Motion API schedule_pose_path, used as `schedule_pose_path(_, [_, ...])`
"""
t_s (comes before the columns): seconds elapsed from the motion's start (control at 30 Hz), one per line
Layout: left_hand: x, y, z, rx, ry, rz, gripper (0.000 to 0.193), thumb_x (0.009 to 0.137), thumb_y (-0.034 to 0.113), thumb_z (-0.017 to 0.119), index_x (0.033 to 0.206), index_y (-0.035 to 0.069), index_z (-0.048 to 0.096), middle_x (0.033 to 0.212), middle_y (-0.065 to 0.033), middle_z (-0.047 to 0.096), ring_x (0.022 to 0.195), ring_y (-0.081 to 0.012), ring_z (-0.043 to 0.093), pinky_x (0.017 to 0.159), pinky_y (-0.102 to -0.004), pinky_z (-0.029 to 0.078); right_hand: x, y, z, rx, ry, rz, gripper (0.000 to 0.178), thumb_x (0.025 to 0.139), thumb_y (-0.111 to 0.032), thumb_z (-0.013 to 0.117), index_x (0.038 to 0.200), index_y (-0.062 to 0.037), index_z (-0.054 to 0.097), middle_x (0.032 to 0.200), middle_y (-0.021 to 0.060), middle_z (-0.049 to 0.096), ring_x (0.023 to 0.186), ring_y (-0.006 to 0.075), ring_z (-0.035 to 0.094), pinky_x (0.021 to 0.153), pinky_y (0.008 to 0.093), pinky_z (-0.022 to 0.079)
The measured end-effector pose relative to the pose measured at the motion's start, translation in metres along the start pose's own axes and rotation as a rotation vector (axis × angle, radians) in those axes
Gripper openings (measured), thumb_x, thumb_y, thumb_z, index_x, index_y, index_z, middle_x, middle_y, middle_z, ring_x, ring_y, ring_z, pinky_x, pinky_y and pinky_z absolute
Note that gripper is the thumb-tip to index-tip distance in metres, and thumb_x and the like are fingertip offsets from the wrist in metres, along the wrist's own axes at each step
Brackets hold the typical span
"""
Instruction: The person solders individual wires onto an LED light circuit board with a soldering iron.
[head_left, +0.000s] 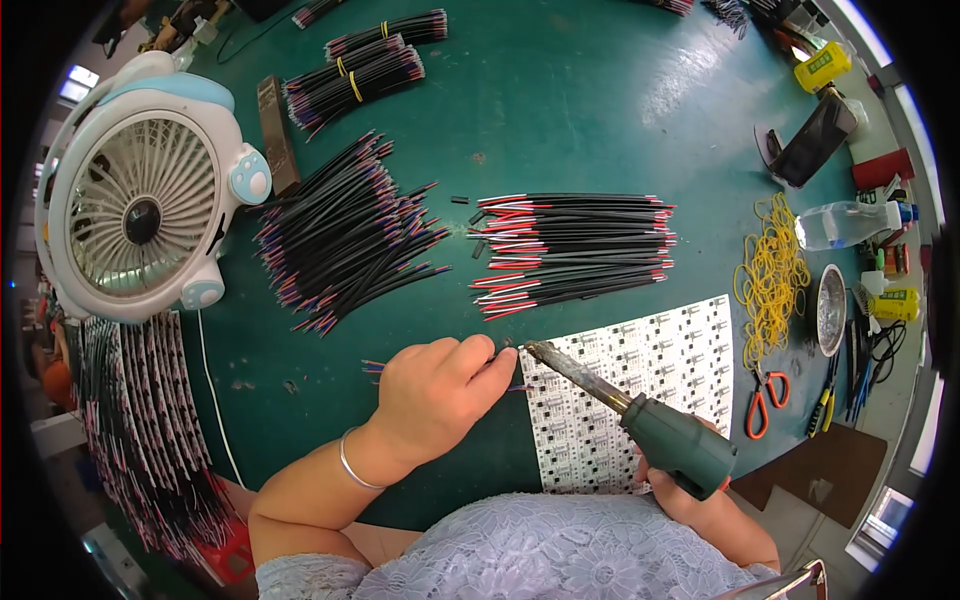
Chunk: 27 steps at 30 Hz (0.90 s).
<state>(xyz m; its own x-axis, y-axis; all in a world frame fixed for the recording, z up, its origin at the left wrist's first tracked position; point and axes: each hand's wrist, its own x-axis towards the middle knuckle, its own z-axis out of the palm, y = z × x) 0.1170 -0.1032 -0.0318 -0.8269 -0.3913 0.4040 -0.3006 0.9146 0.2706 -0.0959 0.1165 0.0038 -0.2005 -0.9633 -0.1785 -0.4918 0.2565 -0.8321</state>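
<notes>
While the left hand point(430, 392) grasps wires point(372, 367), the right hand point(692, 508) grips a soldering iron point(678, 445), just right of them.

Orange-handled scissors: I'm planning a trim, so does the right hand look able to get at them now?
Probably not yet: the right hand holds the green-bodied tool, though the scissors lie to its right, handles uncovered.

A white-and-blue fan point(143, 222) stands at left, a clear plastic bottle point(842, 226) at right.
</notes>
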Motion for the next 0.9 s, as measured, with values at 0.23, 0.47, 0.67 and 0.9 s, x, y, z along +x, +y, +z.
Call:
schedule_pose_path(0.23, [0.002, -0.001, -0.002, 0.000, -0.010, 0.006, 0.020, 0.069, 0.012, 0.068, 0.088, 0.012, 0.068, 0.079, 0.0022, 0.048, 0.057, -0.0117, 0.048, 0.044, -0.0268, 0.038, 0.001, -0.004, -0.001, -0.048, -0.051, 0.040, 0.031, 0.068, -0.009, 0.070, 0.099, -0.0090, 0.067, 0.098, 0.0097, 0.066, 0.088, 0.0307, 0.063, 0.079, 0.0390, 0.051])
schedule_pose_path(0.47, [0.005, 0.003, -0.007, -0.017, -0.046, -0.017, 0.021, 0.068, 0.010, 0.065, 0.088, 0.012, 0.070, 0.078, 0.0004, 0.054, 0.059, -0.0142, 0.054, 0.047, -0.0278, 0.041, -0.004, -0.003, -0.006, -0.154, -0.123, 0.047, 0.031, 0.068, -0.012, 0.070, 0.099, -0.0111, 0.067, 0.099, 0.0064, 0.067, 0.094, 0.0286, 0.062, 0.085, 0.0377, 0.050])
schedule_pose_path(0.67, [0.004, -0.001, -0.004, -0.009, -0.032, 0.002, 0.019, 0.069, 0.011, 0.068, 0.088, 0.012, 0.068, 0.078, 0.0023, 0.049, 0.057, -0.0119, 0.049, 0.044, -0.0269, 0.038, -0.001, -0.006, -0.014, 0.043, -0.024, 0.064, 0.026, 0.069, -0.010, 0.067, 0.095, -0.0066, 0.067, 0.094, 0.0100, 0.067, 0.083, 0.0301, 0.064, 0.074, 0.0396, 0.051])
schedule_pose_path(0.9, [0.004, -0.003, -0.004, -0.102, -0.009, -0.020, 0.021, 0.067, 0.009, 0.067, 0.087, 0.013, 0.070, 0.078, 0.0003, 0.056, 0.060, -0.0150, 0.056, 0.048, -0.0277, 0.043, -0.008, 0.004, -0.004, 0.076, 0.041, 0.081, 0.029, 0.066, -0.004, 0.069, 0.095, -0.0059, 0.067, 0.093, 0.0107, 0.067, 0.081, 0.0313, 0.064, 0.072, 0.0396, 0.051])
